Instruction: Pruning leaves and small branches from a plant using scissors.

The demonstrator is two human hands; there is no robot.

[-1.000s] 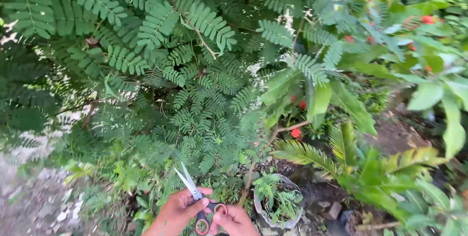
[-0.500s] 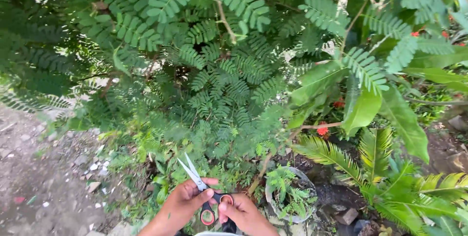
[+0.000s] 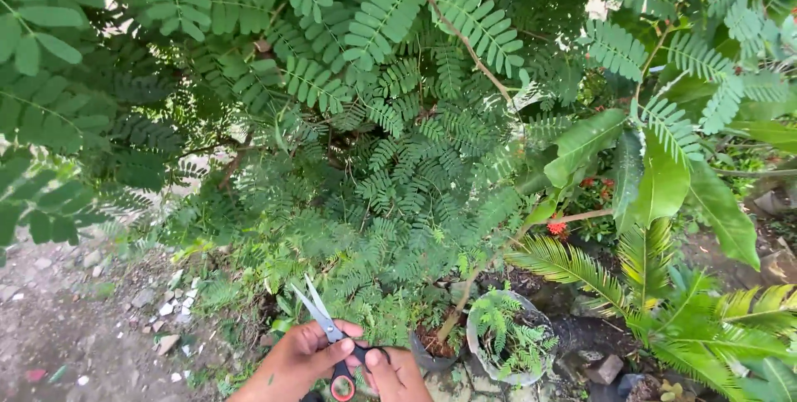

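A pair of scissors (image 3: 320, 316) with red and black handles and slightly parted silver blades points up towards the foliage at the bottom centre. My left hand (image 3: 300, 359) grips the scissors around the pivot and upper handle. My right hand (image 3: 397, 375) touches the lower handle loops from the right. Just above the blades hangs a large shrub (image 3: 390, 136) with feathery compound leaves and thin brown stems.
A grey pot (image 3: 508, 344) with a small fern stands right of my hands, a smaller brown pot (image 3: 430, 347) beside it. Palm fronds (image 3: 681, 319) and broad leaves with red flowers (image 3: 558, 226) fill the right. Gravelly soil (image 3: 75, 319) lies at the left.
The view has shifted so the shrub and pots sit further right and a brown pot shows. Both hands stay on the scissors, now slightly lower in frame.
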